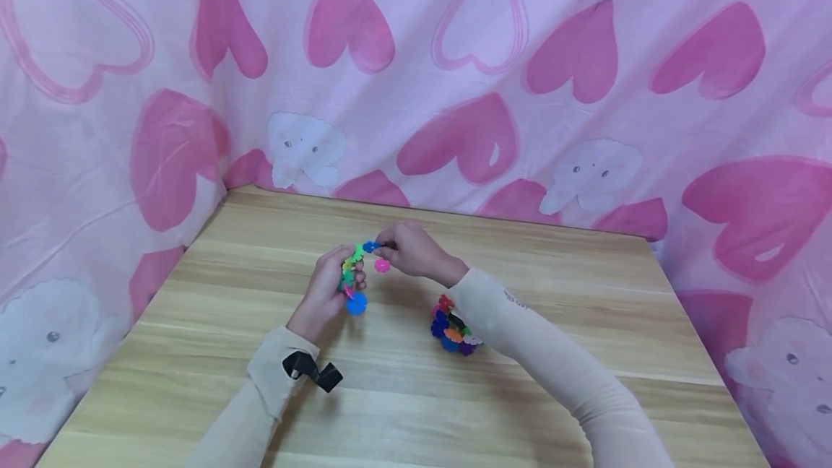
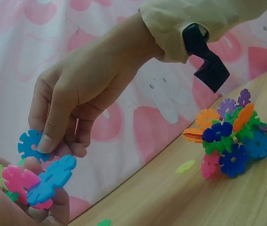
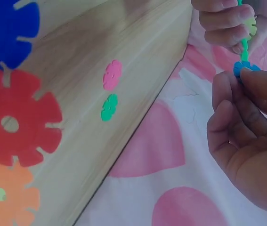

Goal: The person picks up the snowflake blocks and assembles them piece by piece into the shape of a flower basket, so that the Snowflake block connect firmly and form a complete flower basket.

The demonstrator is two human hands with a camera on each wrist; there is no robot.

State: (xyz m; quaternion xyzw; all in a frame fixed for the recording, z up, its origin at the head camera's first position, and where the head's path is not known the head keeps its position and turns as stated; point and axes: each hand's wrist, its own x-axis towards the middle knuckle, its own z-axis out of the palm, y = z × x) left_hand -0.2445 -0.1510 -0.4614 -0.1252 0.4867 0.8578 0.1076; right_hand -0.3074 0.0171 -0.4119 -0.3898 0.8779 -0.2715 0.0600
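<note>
My left hand (image 1: 323, 284) grips a chain of slotted plastic snowflake discs (image 1: 348, 277) in green, yellow, pink and blue. A larger blue disc (image 2: 53, 180) sticks out at the chain's near end, beside a pink one (image 2: 20, 182). Thumb and fingers of my right hand (image 1: 416, 251) pinch a blue snowflake disc (image 3: 244, 68) at the chain's far end, where it meets a green disc (image 3: 244, 50). Whether the two are fully joined I cannot tell. The left fingers hide part of the chain.
A ball-like cluster of joined snowflake discs (image 2: 234, 136) stands on the wooden table (image 1: 390, 396), partly behind my right sleeve in the head view. Loose pink (image 3: 112, 74), green (image 3: 109, 107) and yellow (image 2: 186, 166) discs lie on the tabletop. Heart-patterned pink cloth (image 1: 455, 136) borders the table.
</note>
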